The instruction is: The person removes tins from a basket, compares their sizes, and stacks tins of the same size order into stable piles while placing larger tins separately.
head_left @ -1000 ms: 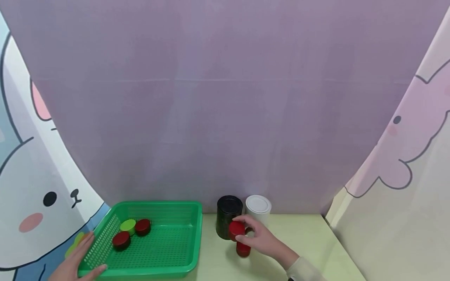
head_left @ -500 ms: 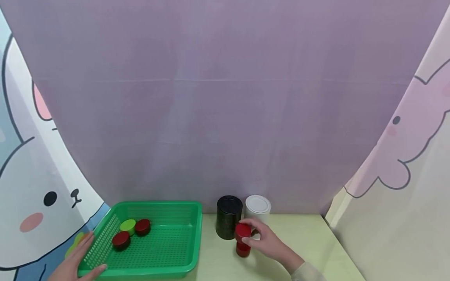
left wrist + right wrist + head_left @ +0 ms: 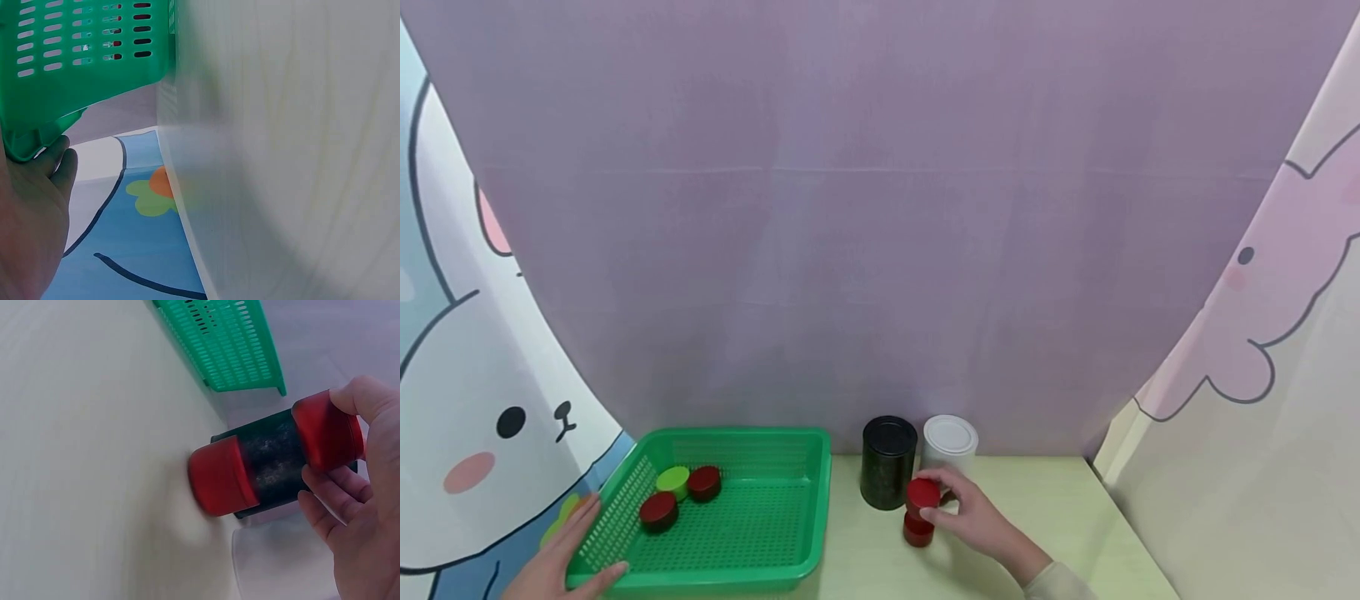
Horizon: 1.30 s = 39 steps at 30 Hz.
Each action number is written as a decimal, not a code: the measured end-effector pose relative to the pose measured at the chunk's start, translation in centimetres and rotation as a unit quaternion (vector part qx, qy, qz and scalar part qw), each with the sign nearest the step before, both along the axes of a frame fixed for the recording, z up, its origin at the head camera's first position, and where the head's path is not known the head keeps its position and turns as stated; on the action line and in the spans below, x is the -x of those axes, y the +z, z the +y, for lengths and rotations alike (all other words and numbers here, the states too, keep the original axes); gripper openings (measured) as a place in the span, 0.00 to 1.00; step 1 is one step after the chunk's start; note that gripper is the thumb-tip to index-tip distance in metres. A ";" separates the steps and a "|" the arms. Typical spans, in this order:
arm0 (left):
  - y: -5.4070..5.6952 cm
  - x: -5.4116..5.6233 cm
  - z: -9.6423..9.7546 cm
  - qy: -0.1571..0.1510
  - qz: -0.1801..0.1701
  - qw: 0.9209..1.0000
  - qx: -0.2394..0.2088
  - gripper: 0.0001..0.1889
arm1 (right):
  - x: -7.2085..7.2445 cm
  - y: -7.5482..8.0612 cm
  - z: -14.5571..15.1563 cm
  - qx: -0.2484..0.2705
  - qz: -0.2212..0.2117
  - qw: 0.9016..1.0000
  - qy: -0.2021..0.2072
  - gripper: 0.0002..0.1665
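Observation:
My right hand (image 3: 967, 517) pinches a small round red tin (image 3: 922, 497) between thumb and fingers. A second red tin (image 3: 918, 533) stands on the table right below it. In the right wrist view the held tin (image 3: 326, 432) is apart from the lower tin (image 3: 219, 478), with the black canister (image 3: 272, 459) showing between them. My left hand (image 3: 561, 558) rests at the near left corner of a green plastic basket (image 3: 820, 533), fingers straight along its outer side. Inside the basket lie two dark red tins (image 3: 658, 512) and a lime green round piece (image 3: 673, 481).
Behind the right hand stand a black canister (image 3: 883, 483) and a white canister (image 3: 951, 435), side by side near the back of the pale table (image 3: 1045, 500). A purple cloth (image 3: 880, 250) hangs behind the table, with printed cartoon panels (image 3: 475, 375) at both sides.
My right hand has moved the held red tin a little to the right, so it is now over the other red tin. The left hand and the basket have stayed in place.

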<state>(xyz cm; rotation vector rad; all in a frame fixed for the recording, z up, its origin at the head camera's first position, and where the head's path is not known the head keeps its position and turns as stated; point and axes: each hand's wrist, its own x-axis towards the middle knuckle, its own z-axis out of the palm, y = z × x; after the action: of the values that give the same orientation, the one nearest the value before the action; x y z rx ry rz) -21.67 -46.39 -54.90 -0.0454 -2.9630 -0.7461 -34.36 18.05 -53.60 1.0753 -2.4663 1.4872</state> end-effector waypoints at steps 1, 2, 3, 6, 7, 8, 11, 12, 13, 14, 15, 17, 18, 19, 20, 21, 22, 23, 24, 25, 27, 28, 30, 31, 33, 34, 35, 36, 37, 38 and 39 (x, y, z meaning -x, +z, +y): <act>0.0 0.0 0.0 0.000 0.000 1.000 0.001 0.60 | 0.1 -0.2 0.0 -0.003 0.004 1.000 0.000 0.27; 0.0 0.0 0.0 -0.001 0.001 1.000 0.001 0.60 | 0.1 -0.3 0.0 -0.006 0.008 1.000 -0.001 0.27; 0.0 0.1 0.0 -0.001 0.000 1.000 0.001 0.60 | 0.1 -0.5 0.0 -0.009 0.010 1.000 -0.002 0.28; 0.0 0.1 -0.1 -0.001 -0.001 1.000 -0.001 0.60 | 0.3 -1.1 0.0 -0.013 0.023 1.000 -0.004 0.28; 0.0 0.0 0.0 -0.001 -0.002 1.000 -0.001 0.60 | 0.3 -1.3 0.0 -0.013 0.026 1.000 -0.004 0.27; 0.0 0.0 0.0 0.000 -0.004 1.000 -0.002 0.60 | 0.4 -1.5 0.0 -0.013 0.028 1.000 -0.005 0.27; 0.1 0.0 0.0 0.001 -0.006 1.000 -0.004 0.60 | 0.6 -2.0 0.1 -0.014 0.034 0.999 -0.006 0.26; 0.1 0.0 0.0 0.002 -0.008 1.000 -0.004 0.60 | 0.6 -2.1 0.1 -0.013 0.033 0.999 -0.006 0.25; 0.1 0.0 0.0 0.002 -0.008 1.000 -0.004 0.60 | 0.6 -2.2 0.1 -0.012 0.035 0.999 -0.006 0.25; 0.2 0.0 0.1 0.002 -0.009 1.000 -0.004 0.60 | 0.7 -2.3 0.1 -0.012 0.036 0.999 -0.007 0.25; 0.2 0.0 0.1 0.002 -0.009 1.000 -0.003 0.60 | 0.7 -2.4 0.1 -0.011 0.037 0.999 -0.007 0.24; 0.2 -0.1 0.1 0.003 -0.009 1.000 -0.003 0.60 | 0.7 -2.5 0.1 -0.009 0.036 0.999 -0.006 0.24; 0.2 -0.1 0.1 0.003 -0.008 1.000 -0.003 0.60 | 0.7 -2.5 0.1 -0.009 0.032 0.999 -0.007 0.24; 0.2 -0.1 0.1 0.003 -0.008 1.000 -0.004 0.60 | 0.7 -2.5 0.1 -0.010 0.028 1.000 -0.008 0.24; 0.3 -0.1 0.1 0.003 -0.008 1.000 -0.004 0.60 | 0.7 -2.6 0.1 -0.011 0.025 1.000 -0.009 0.25; 0.2 -0.1 0.1 0.003 -0.009 1.000 -0.005 0.60 | 0.7 -2.6 0.0 -0.014 0.019 1.000 -0.011 0.25; 0.2 -0.1 0.1 0.003 -0.009 1.000 -0.005 0.60 | 0.7 -2.6 0.0 -0.015 0.014 1.000 -0.012 0.25; 0.2 -0.1 0.1 0.003 -0.010 1.000 -0.006 0.60 | 0.6 -2.6 0.0 -0.017 0.010 1.000 -0.012 0.26; 0.3 -0.1 0.2 0.003 -0.011 1.000 -0.007 0.60 | 0.6 -2.6 0.0 -0.017 0.010 1.000 -0.012 0.26; 0.3 -0.1 0.2 0.003 -0.012 1.000 -0.008 0.60 | 0.6 -2.6 0.0 -0.017 0.011 1.000 -0.011 0.26; 0.4 -0.2 0.3 0.002 -0.015 1.000 -0.009 0.60 | 0.6 -2.6 0.0 -0.013 0.016 1.000 -0.008 0.25; 0.6 -0.2 0.4 0.002 -0.016 1.000 -0.010 0.60 | 0.5 -2.6 0.0 -0.010 0.019 1.000 -0.005 0.25; 0.8 -0.3 0.5 0.002 -0.019 1.000 -0.012 0.60 | 0.5 -2.6 0.0 -0.005 0.022 1.000 -0.002 0.26; 0.9 -0.3 0.6 0.000 -0.020 1.000 -0.012 0.59 | 0.4 -2.6 0.0 -0.004 0.019 1.000 -0.002 0.26; 1.1 -0.4 0.7 -0.002 -0.022 1.000 -0.012 0.59 | 0.4 -2.7 0.0 -0.002 0.011 1.000 -0.002 0.26; 1.2 -0.4 0.8 -0.002 -0.021 1.000 -0.013 0.59 | 0.4 -2.7 0.0 -0.001 0.006 1.000 -0.002 0.27; 1.3 -0.4 0.8 -0.003 -0.021 1.000 -0.014 0.59 | 0.4 -2.8 0.0 -0.001 0.001 1.000 -0.002 0.27; 1.3 -0.4 0.8 -0.005 -0.021 1.000 -0.014 0.58 | 0.4 -2.8 0.0 -0.001 -0.005 1.000 -0.003 0.27; 1.4 -0.4 0.8 -0.005 -0.021 1.000 -0.014 0.58 | 0.4 -2.9 0.0 -0.001 -0.008 1.000 -0.003 0.27; 1.4 -0.5 0.8 -0.005 -0.020 1.000 -0.015 0.58 | 0.5 -2.9 0.1 -0.001 -0.012 1.000 -0.002 0.28; 1.4 -0.5 0.8 -0.005 -0.020 1.000 -0.015 0.58 | 0.5 -3.0 0.1 -0.001 -0.014 1.000 -0.002 0.28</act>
<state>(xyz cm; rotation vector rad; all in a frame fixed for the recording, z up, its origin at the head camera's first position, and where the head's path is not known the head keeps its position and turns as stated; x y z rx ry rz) -21.21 -45.55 -53.47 -0.0437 -2.9911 -0.8023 -34.86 18.13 -56.62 1.0567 -2.4866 1.5095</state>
